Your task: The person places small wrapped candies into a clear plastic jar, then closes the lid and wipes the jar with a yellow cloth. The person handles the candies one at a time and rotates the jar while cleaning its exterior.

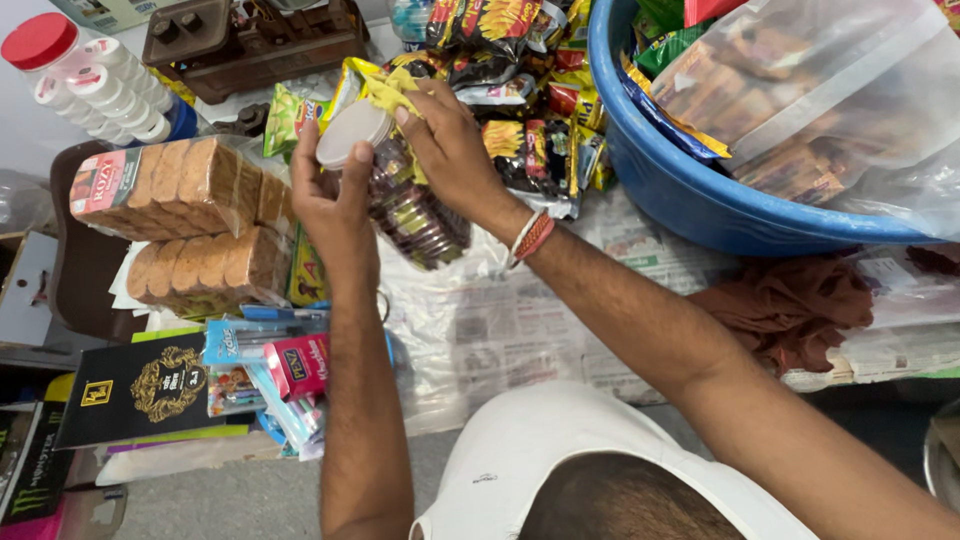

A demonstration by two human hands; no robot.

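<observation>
Item under handling: 1 clear plastic jar (405, 205) with a pale lid, filled with small dark wrapped sweets, held tilted in the air above the newspaper-covered counter (520, 330). My left hand (335, 205) is wrapped around the neck just below the lid, fingers pressed onto the plastic. My right hand (450, 150) lies over the jar's upper side, pinching a yellow cloth (390, 90) against it.

Step in hand, by my judgement: wiping the jar's outer surface. The next move calls for turning the jar in my left hand so the cloth reaches the unwiped side, keeping the lid end firmly held.

Surroundings: 2 stacked packs of round biscuits (190, 225) lie just left of the jar. Beyond it, a heap of snack packets (520, 90). To the right, 1 blue tub (680, 200) holds bagged goods. A brown cloth (790, 310) lies on the newspaper. A red-lidded jar (50, 50) stands far left. The place reads as a shop counter.
</observation>
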